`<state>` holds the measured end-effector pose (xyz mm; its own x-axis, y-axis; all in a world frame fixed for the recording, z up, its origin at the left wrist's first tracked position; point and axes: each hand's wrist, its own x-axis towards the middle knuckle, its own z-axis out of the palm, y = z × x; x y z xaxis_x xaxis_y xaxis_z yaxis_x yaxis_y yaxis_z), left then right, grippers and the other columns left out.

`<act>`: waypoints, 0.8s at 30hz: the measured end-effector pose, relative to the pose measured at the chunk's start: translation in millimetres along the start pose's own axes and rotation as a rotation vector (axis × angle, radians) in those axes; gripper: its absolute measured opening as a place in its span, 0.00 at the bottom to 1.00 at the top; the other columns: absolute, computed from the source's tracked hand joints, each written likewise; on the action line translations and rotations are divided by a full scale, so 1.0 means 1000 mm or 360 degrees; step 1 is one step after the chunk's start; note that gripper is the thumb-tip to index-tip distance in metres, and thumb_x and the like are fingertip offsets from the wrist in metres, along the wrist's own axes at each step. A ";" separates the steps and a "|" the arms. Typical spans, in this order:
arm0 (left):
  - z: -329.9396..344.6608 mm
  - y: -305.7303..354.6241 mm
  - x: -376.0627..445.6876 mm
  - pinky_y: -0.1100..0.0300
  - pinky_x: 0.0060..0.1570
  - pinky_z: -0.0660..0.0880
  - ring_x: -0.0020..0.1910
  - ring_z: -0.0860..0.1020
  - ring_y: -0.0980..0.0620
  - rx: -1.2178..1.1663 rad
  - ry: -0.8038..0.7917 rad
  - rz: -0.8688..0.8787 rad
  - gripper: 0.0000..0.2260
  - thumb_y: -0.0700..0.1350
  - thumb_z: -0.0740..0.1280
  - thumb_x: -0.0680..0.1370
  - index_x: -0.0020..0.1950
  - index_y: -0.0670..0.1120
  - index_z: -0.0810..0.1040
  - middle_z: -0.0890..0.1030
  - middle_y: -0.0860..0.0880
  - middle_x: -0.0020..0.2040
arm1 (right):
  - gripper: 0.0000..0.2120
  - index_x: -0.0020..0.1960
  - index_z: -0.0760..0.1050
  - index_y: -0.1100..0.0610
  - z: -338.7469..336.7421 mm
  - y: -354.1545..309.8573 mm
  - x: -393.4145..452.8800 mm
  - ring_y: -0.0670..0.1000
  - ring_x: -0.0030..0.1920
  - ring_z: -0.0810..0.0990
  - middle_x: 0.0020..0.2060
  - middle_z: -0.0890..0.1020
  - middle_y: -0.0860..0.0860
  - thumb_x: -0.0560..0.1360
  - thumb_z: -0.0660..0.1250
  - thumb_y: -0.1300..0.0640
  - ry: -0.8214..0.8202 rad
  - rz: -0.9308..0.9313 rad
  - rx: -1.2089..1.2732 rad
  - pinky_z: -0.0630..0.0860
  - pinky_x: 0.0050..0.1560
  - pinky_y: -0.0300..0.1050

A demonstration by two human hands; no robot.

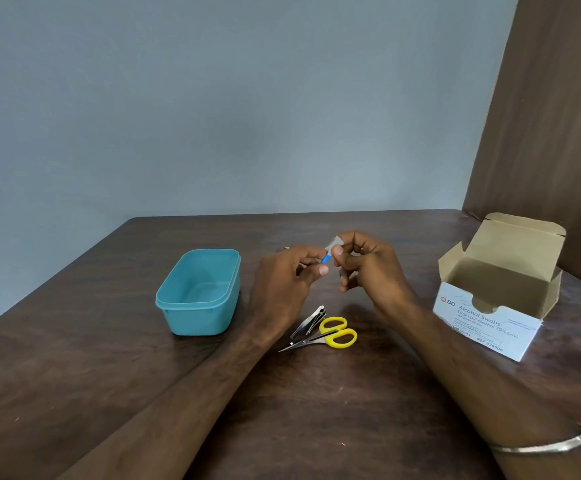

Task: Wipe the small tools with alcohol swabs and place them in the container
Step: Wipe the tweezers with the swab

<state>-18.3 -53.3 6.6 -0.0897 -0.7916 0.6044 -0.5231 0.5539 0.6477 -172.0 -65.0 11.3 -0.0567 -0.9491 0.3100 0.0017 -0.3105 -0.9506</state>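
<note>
A blue-and-white swab packet (327,255) was pinched between the left hand (284,282) and right hand (368,268), both grips clamped on it, above the bench (109,358)

Both hands (284,275) (368,268) pinch swab packet (330,249) above table (74,375).

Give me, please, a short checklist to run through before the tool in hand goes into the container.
1. Left hand holds the blue tool: ok.
2. Right hand holds the swab on it: ok.
3. Whole tool wiped: cannot tell.
4. Container open and beside the left hand: ok.
5. Scissors and clippers wiped: cannot tell; both lie on the table.
6. Swab box open: ok.
</note>
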 end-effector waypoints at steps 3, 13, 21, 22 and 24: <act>0.002 0.000 -0.001 0.63 0.47 0.76 0.45 0.80 0.56 0.0064 -0.0048 0.0000 0.13 0.42 0.74 0.74 0.59 0.47 0.83 0.85 0.50 0.52 | 0.08 0.44 0.81 0.56 -0.003 -0.001 0.001 0.50 0.26 0.71 0.34 0.76 0.53 0.79 0.67 0.64 0.0086 -0.0003 -0.0023 0.74 0.29 0.47; 0.002 -0.006 0.001 0.50 0.50 0.82 0.48 0.83 0.55 -0.0103 0.0163 -0.0168 0.13 0.41 0.74 0.74 0.59 0.47 0.83 0.86 0.49 0.51 | 0.07 0.53 0.82 0.60 -0.010 0.003 0.005 0.51 0.29 0.73 0.37 0.81 0.54 0.76 0.72 0.59 0.0145 0.0178 0.0325 0.75 0.30 0.46; 0.005 -0.008 -0.002 0.46 0.47 0.82 0.44 0.83 0.55 -0.0246 0.0100 -0.0201 0.11 0.41 0.74 0.74 0.56 0.50 0.84 0.86 0.52 0.46 | 0.06 0.50 0.84 0.60 -0.003 0.002 0.000 0.51 0.29 0.74 0.38 0.83 0.54 0.75 0.73 0.59 -0.0083 0.0133 0.0149 0.75 0.31 0.45; 0.005 -0.007 -0.002 0.47 0.47 0.81 0.43 0.83 0.55 -0.0248 0.0077 -0.0196 0.11 0.41 0.74 0.74 0.55 0.50 0.84 0.86 0.53 0.46 | 0.05 0.50 0.84 0.58 -0.002 0.002 -0.001 0.51 0.29 0.74 0.38 0.83 0.55 0.75 0.73 0.59 -0.0101 0.0114 0.0165 0.75 0.30 0.44; 0.006 -0.007 -0.002 0.46 0.47 0.82 0.42 0.83 0.56 -0.0260 0.0044 -0.0198 0.10 0.42 0.74 0.74 0.54 0.51 0.85 0.86 0.53 0.45 | 0.03 0.48 0.84 0.57 -0.002 0.002 -0.001 0.51 0.29 0.74 0.38 0.83 0.55 0.75 0.73 0.59 -0.0118 0.0084 0.0197 0.75 0.30 0.44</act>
<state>-19.2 -57.2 -1.7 -0.0087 -0.8504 0.5260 -0.3839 0.4886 0.7836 -173.8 -64.4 9.4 0.0206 -0.9642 0.2643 0.1262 -0.2597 -0.9574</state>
